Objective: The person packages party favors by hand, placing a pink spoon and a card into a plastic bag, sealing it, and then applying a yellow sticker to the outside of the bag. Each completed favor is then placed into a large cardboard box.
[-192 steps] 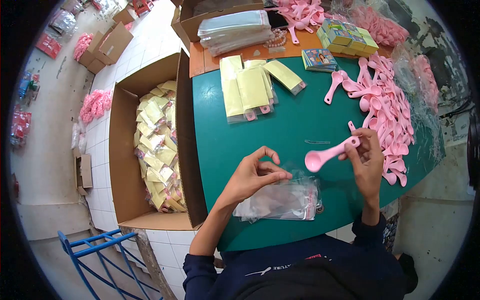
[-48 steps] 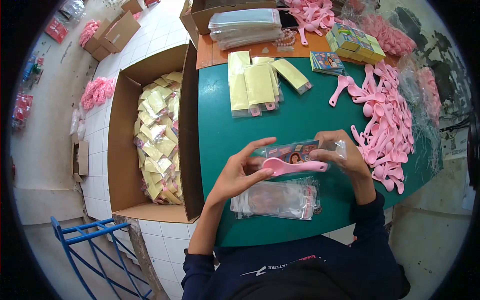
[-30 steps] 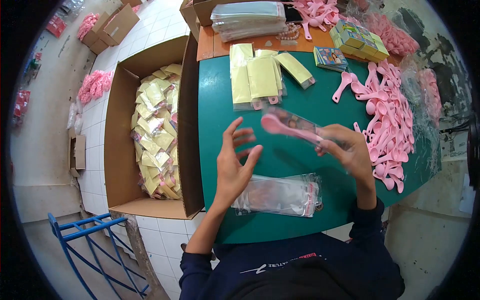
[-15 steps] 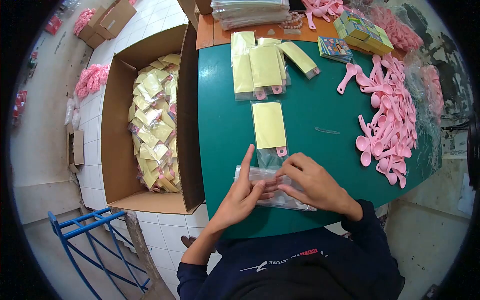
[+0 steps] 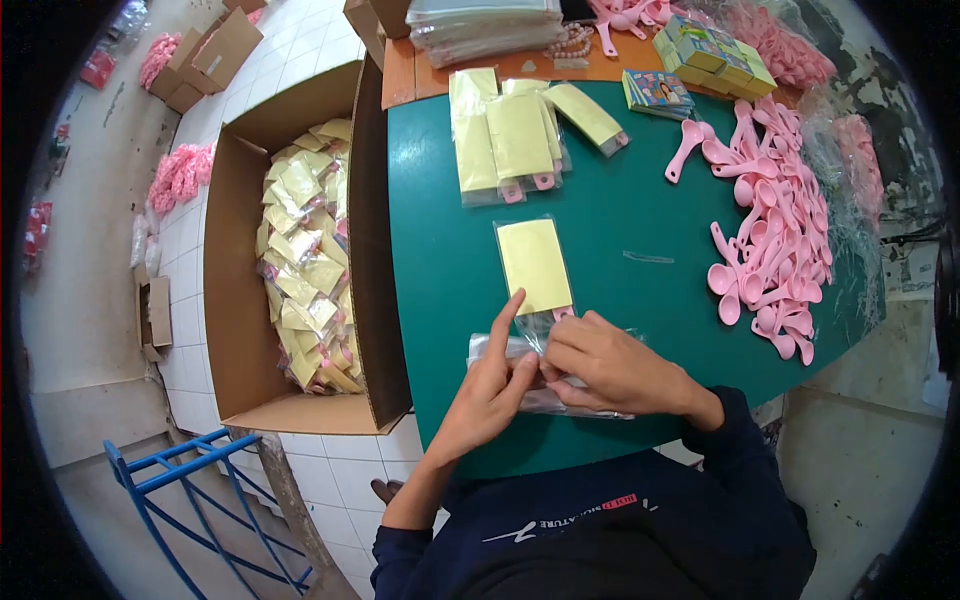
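A clear plastic bag (image 5: 535, 325) with a yellow card (image 5: 536, 265) inside lies on the green table, its lower end at my hands. The pink end of a spoon (image 5: 563, 312) shows below the card. My left hand (image 5: 485, 388) has its index finger stretched toward the card, while its thumb and other fingers close on the bag's lower end. Bent into a pinch, the fingers of my right hand (image 5: 600, 365) grip the same end close to the left thumb. Beneath both hands is a stack of clear bags (image 5: 490, 348). The exact fingertip contact is partly hidden.
Pink spoons (image 5: 765, 235) are heaped on the right. Filled bags (image 5: 520, 135) lie at the back, near small picture cards (image 5: 658, 92). A clear strip (image 5: 648, 258) rests mid-table. Left of the table stands a carton (image 5: 380, 270) of filled bags, with a blue metal frame (image 5: 190, 450) nearby.
My right hand has moved left and down toward my left thumb, its fingers closing into a pinch. The bag has shifted slightly toward me, and the whole view has moved a little.
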A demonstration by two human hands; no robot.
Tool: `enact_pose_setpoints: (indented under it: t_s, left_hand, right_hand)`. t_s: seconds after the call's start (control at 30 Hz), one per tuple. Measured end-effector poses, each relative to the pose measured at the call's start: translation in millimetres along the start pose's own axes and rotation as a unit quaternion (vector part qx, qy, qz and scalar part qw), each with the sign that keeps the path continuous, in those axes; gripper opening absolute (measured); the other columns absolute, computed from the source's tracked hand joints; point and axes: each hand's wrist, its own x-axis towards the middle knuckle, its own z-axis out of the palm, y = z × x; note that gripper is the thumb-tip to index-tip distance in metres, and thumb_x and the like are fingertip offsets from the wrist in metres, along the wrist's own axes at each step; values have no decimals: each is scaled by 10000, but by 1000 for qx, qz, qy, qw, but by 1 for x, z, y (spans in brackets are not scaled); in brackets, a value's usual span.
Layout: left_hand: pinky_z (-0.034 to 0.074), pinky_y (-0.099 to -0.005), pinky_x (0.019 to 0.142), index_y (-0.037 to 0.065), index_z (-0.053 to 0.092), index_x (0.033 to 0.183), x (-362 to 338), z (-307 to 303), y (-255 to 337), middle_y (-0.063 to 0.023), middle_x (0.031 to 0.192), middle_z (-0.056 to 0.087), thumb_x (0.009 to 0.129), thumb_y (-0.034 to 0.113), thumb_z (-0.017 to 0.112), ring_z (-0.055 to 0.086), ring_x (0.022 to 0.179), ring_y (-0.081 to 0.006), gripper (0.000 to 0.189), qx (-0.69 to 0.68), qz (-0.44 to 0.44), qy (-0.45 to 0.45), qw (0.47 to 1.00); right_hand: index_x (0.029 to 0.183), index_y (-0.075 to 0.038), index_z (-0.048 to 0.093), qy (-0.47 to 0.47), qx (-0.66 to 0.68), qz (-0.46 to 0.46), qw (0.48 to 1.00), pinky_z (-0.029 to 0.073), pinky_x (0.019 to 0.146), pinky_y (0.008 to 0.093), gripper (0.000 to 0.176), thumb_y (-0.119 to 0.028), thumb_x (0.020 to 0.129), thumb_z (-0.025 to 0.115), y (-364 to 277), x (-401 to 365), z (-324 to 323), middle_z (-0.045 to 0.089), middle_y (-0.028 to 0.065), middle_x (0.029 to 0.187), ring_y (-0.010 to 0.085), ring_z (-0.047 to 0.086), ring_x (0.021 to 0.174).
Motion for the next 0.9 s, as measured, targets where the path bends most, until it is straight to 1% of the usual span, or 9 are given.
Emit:
enact_pose_setpoints:
  t_s: [0.17, 0.33, 0.43, 0.47, 0.5, 0.57, 0.67, 0.77, 0.9]
  left_hand:
    - [418, -236, 541, 114, 231, 1423, 3, 5, -1, -57, 649, 612, 922, 37, 465, 523, 576, -65, 558, 65, 12, 20, 998]
    - [531, -274, 800, 55, 333, 1339, 10, 9, -6, -162, 931, 667, 954, 18, 368, 643, 933, -189, 389, -99, 14, 64, 993]
    - [516, -281, 837, 46, 425, 1281, 6, 3, -5, -173, 1031, 643, 965, 24, 336, 627, 981, -181, 329, -114, -14, -10, 993]
    - [501, -253, 778, 30, 467, 1240, 7, 2, -8, -143, 1012, 644, 966, 37, 346, 607, 905, -140, 299, -81, -6, -13, 997]
    - [486, -226, 719, 14, 509, 1199, 7, 1, -11, -113, 993, 645, 968, 49, 357, 588, 829, -100, 279, -48, 1, -18, 999]
    - [439, -190, 629, -5, 572, 1125, 5, 0, -8, -62, 954, 643, 967, 67, 375, 527, 716, -44, 263, -34, 2, -17, 999]
    - [406, -196, 650, -11, 598, 1082, 0, 5, 2, -40, 972, 635, 968, 76, 374, 488, 757, -40, 265, -76, 3, -11, 997]
    - [465, -247, 824, -14, 564, 1129, 3, 0, 2, -83, 1090, 629, 982, 79, 339, 577, 997, -103, 284, -100, 5, -49, 994]
    - [469, -285, 860, -14, 542, 1158, -1, -6, 12, -111, 1104, 619, 990, 90, 319, 576, 1058, -156, 298, -84, -58, -77, 992]
  right_hand:
    - [895, -36, 517, -32, -4, -42, 999, 375, 798, 378, 205, -160, 775, 627, 6, -5, -1, 480, 92, 849, 255, 500, 824]
    - [863, -48, 529, -139, 222, -29, 965, 411, 767, 346, 163, -164, 801, 625, 15, -26, -56, 500, 87, 865, 239, 517, 842]
    - [839, -21, 564, 9, 282, 44, 958, 409, 713, 293, 279, -267, 763, 671, 63, -77, -138, 551, 69, 831, 180, 518, 787]
    - [860, -15, 581, 176, 187, 217, 942, 412, 689, 296, 357, -362, 781, 617, 71, -102, -168, 561, 92, 806, 191, 528, 769]
    - [942, -13, 580, 231, 10, 212, 950, 415, 760, 316, 299, -275, 798, 580, 92, -121, -187, 576, 118, 880, 215, 545, 835]
    - [1106, -10, 577, 333, -356, 277, 828, 420, 901, 356, 298, -102, 831, 507, 131, -157, -223, 605, 169, 1027, 262, 578, 968]
    - [1190, 13, 516, 295, -355, 407, 788, 381, 967, 387, 368, -60, 831, 482, 92, -154, -197, 562, 188, 1128, 305, 534, 1053]
    - [1145, -98, 499, 145, -72, 128, 978, 466, 769, 334, 526, -113, 686, 755, 32, -70, -93, 471, 86, 1087, 213, 528, 936]
    - [1140, -96, 508, 89, -91, 112, 986, 462, 835, 359, 439, -144, 750, 703, 24, -29, 7, 433, 107, 1162, 269, 533, 978]
